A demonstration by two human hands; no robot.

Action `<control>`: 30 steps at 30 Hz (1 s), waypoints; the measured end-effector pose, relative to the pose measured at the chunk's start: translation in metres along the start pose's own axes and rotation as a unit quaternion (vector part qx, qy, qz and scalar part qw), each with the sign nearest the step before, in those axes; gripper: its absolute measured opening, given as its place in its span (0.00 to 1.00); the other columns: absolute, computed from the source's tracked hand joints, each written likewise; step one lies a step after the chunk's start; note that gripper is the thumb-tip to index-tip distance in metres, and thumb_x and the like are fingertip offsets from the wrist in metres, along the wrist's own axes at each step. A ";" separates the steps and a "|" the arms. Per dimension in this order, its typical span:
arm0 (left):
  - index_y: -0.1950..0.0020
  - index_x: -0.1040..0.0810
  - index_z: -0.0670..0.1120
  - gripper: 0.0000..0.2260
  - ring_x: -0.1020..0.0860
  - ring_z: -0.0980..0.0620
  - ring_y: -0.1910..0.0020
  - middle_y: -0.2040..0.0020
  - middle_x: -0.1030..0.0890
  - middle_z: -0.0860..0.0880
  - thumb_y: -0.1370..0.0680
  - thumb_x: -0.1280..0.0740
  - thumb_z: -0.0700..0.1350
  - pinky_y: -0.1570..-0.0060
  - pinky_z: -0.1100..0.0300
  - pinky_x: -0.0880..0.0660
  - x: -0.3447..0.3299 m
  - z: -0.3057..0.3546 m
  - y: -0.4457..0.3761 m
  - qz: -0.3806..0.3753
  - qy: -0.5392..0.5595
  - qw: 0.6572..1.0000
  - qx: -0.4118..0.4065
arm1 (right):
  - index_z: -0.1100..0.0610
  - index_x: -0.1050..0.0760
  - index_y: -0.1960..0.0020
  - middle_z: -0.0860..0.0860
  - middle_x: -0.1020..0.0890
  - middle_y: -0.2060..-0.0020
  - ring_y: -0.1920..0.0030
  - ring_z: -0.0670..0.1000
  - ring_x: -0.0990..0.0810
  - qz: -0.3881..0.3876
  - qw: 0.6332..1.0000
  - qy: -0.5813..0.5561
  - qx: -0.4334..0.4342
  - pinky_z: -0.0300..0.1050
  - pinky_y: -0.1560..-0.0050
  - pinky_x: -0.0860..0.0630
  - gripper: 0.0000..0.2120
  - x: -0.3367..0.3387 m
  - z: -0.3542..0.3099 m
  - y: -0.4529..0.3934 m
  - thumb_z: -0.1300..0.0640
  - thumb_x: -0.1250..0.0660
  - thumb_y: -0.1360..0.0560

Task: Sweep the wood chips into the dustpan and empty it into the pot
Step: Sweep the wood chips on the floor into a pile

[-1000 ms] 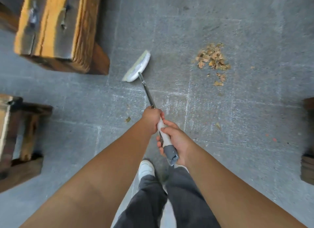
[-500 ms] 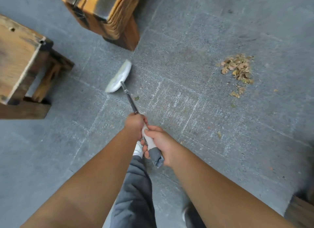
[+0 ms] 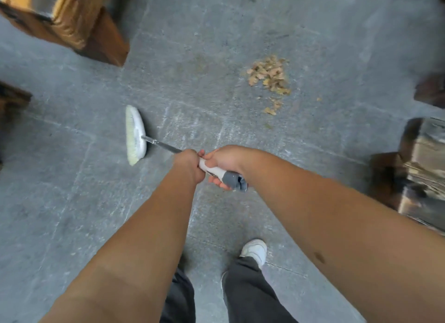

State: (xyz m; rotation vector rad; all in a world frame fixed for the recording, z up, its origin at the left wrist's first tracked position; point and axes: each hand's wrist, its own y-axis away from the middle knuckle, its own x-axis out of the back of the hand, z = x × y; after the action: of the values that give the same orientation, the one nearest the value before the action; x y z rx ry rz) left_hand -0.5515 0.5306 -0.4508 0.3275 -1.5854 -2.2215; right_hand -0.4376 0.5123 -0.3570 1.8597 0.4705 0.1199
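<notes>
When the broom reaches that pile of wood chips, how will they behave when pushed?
The wood chips look thin, dry and loose, so probably light and apt to scatter. Strays already lie below the pile. The rough stone floor may snag some behind the broom.

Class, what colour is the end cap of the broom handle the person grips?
Grey, on a white handle; the end cap shows clearly in the head view.

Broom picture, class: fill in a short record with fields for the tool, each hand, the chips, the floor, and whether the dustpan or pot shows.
tool: broom, head down at the floor, left of the hands
left hand: shut on the handle, lower down the shaft
right hand: shut on the white and grey grip
wood chips: small pile, apart from the broom head
floor: grey stone slabs
dustpan, pot: not in view
</notes>
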 end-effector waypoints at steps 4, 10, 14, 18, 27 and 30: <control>0.54 0.33 0.39 0.09 0.25 0.48 0.74 0.70 0.26 0.44 0.20 0.51 0.34 0.70 0.57 0.28 -0.085 -0.026 0.032 -0.088 -0.044 0.995 0.008 | 0.53 0.27 0.42 0.57 0.23 0.64 0.72 0.51 0.25 0.060 0.996 -0.060 -0.012 0.39 0.71 0.29 0.09 0.074 0.028 0.038 0.55 0.43 0.18; 0.57 0.33 0.39 0.11 0.29 0.50 0.69 0.66 0.30 0.44 0.19 0.51 0.35 0.69 0.57 0.28 -0.190 -0.073 0.083 -0.188 -0.103 0.976 0.038 | 0.55 0.29 0.37 0.56 0.22 0.66 0.79 0.49 0.24 0.144 0.982 -0.122 -0.027 0.37 0.78 0.27 0.12 0.160 0.077 0.092 0.54 0.41 0.19; 0.45 0.32 0.40 0.07 0.29 0.53 0.67 0.64 0.30 0.45 0.18 0.49 0.36 0.63 0.61 0.27 -0.225 -0.094 0.104 -0.252 -0.103 0.961 0.043 | 0.54 0.28 0.36 0.57 0.22 0.66 0.81 0.49 0.24 0.202 0.964 -0.172 -0.012 0.38 0.78 0.27 0.13 0.182 0.097 0.117 0.56 0.40 0.20; 0.50 0.30 0.38 0.05 0.27 0.54 0.68 0.66 0.27 0.46 0.19 0.45 0.35 0.55 0.58 0.22 -0.214 -0.107 0.110 -0.242 -0.137 0.960 0.020 | 0.56 0.26 0.38 0.58 0.22 0.71 0.81 0.50 0.25 0.230 0.938 -0.255 0.049 0.38 0.78 0.27 0.12 0.151 0.121 0.125 0.59 0.39 0.21; 0.56 0.29 0.46 0.08 0.29 0.53 0.75 0.70 0.24 0.47 0.26 0.43 0.33 0.74 0.61 0.30 -0.036 -0.127 0.075 -0.171 -0.360 0.909 -0.123 | 0.41 0.25 0.41 0.56 0.20 0.70 0.77 0.52 0.26 0.199 0.834 -0.496 0.135 0.40 0.78 0.29 0.16 -0.063 0.180 0.083 0.61 0.37 0.21; 0.59 0.29 0.46 0.08 0.28 0.51 0.74 0.71 0.25 0.47 0.27 0.43 0.34 0.72 0.59 0.30 0.010 -0.124 0.060 -0.188 -0.411 0.878 -0.155 | 0.41 0.24 0.43 0.57 0.21 0.69 0.77 0.52 0.26 0.196 0.801 -0.547 0.145 0.41 0.78 0.28 0.16 -0.116 0.186 0.055 0.62 0.36 0.21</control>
State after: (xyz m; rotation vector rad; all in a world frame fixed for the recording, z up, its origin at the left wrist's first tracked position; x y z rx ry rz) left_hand -0.4991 0.4035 -0.4353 -0.5279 -1.5533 -3.1238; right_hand -0.4718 0.2893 -0.3517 1.9476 -0.7453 -0.7678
